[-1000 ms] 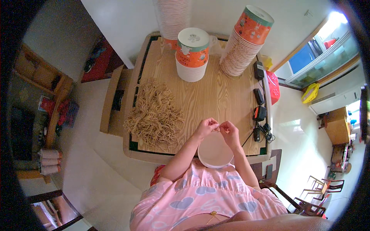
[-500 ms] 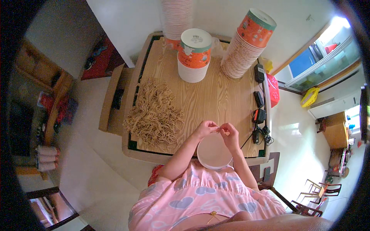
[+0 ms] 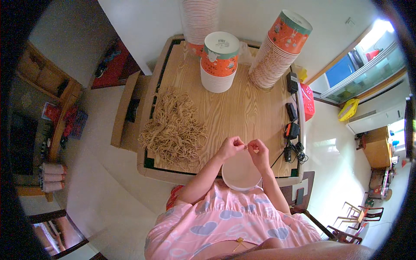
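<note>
A white paper bucket rests against my lap at the table's near edge, its pale inside facing up. Over its far rim, my left hand and my right hand meet with fingertips pinched. A thin tan bit of twine seems to run between them, mostly hidden by the fingers. To the left on the wooden table lies a loose heap of tan twine cords. Farther back stands an upside-down stack of orange and green paper buckets.
A taller leaning bucket stack stands at the back right, with tan strands along its side. Another tall stack rises by the wall. Black power adapters and cables line the right edge. An open cardboard box adjoins the left edge.
My fingertips have drawn slightly apart above the rim, showing a little more of the tan bit between them. The bucket and the stacks stay in place.
</note>
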The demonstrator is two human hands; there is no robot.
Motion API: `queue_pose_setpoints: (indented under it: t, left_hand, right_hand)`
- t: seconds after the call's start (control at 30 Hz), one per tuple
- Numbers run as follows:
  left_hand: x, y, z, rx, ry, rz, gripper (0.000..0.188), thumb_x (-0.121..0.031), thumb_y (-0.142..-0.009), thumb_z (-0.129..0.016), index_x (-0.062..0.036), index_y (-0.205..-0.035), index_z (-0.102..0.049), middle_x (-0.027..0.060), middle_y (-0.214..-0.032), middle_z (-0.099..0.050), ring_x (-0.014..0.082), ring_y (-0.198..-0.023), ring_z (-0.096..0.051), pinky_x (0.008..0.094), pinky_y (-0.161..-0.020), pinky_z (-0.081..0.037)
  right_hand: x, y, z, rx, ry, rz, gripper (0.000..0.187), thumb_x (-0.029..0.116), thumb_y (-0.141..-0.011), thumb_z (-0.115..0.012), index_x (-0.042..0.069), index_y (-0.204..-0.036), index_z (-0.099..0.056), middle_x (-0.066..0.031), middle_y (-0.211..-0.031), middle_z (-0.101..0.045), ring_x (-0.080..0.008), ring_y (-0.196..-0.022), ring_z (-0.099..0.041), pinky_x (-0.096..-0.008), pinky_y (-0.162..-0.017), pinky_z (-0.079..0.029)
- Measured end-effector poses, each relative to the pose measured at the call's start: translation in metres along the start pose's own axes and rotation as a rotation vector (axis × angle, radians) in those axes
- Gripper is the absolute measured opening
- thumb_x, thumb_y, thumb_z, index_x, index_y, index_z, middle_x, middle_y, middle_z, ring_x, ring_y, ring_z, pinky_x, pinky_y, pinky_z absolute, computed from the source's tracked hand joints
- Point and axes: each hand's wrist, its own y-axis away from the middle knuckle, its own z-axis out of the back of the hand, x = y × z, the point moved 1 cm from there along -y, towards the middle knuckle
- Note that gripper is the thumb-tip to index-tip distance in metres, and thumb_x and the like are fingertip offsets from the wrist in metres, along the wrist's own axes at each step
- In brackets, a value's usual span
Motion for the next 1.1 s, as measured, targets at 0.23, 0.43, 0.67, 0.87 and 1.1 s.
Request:
queue_pose_setpoints:
  t: [0.23,0.43,0.67,0.87,1.1]
  left_hand:
    - [-0.011,0.007,-0.002,-0.058,-0.018,-0.021,0.008,-0.006,-0.074,-0.062,-0.0032,-0.072,-0.056,0.0005,-0.068,-0.058,0.0062,-0.063,-0.053,0.0207,-0.057,-0.044]
    - [-0.002,0.005,0.002,-0.026,0.161,-0.002,0.004,-0.005,-0.076,-0.061,-0.0025,-0.074,-0.057,0.0015,-0.068,-0.058,0.0071,-0.067,-0.055,0.0215,-0.058,-0.045]
    - [-0.002,0.000,0.003,-0.068,0.175,0.047,0.005,-0.006,-0.077,-0.060,-0.0022,-0.077,-0.057,0.0026,-0.071,-0.058,0.0082,-0.067,-0.055,0.0229,-0.060,-0.046]
    - [-0.001,-0.001,0.002,-0.127,0.078,-0.036,0.007,-0.008,-0.075,-0.061,-0.0028,-0.074,-0.057,0.0016,-0.069,-0.058,0.0069,-0.063,-0.053,0.0216,-0.057,-0.044]
    - [-0.009,0.000,0.000,-0.148,-0.089,-0.067,0.008,-0.009,-0.072,-0.063,-0.0025,-0.071,-0.059,0.0010,-0.065,-0.058,0.0062,-0.060,-0.052,0.0213,-0.055,-0.043]
  right_hand:
    - [-0.001,0.001,0.001,0.008,-0.024,-0.055,0.003,0.001,-0.076,-0.057,0.002,-0.077,-0.055,-0.0012,-0.070,-0.056,-0.0083,-0.066,-0.049,-0.0225,-0.061,-0.042]
    - [-0.001,0.000,-0.002,0.041,-0.107,-0.070,0.006,0.001,-0.073,-0.059,0.002,-0.078,-0.056,-0.0065,-0.074,-0.059,-0.0143,-0.071,-0.056,-0.0265,-0.068,-0.046]
    - [0.001,0.000,-0.004,0.033,-0.040,0.073,0.007,-0.001,-0.072,-0.060,0.002,-0.077,-0.055,-0.0053,-0.071,-0.058,-0.0126,-0.068,-0.055,-0.0256,-0.066,-0.045]
    - [0.003,-0.001,-0.003,0.044,-0.080,-0.005,0.006,-0.002,-0.073,-0.057,0.002,-0.076,-0.054,-0.0046,-0.069,-0.057,-0.0110,-0.064,-0.053,-0.0247,-0.061,-0.044]
    - [0.003,-0.002,-0.002,0.027,-0.066,-0.016,0.007,-0.003,-0.074,-0.056,0.002,-0.078,-0.055,-0.0040,-0.071,-0.057,-0.0100,-0.067,-0.053,-0.0238,-0.063,-0.044]
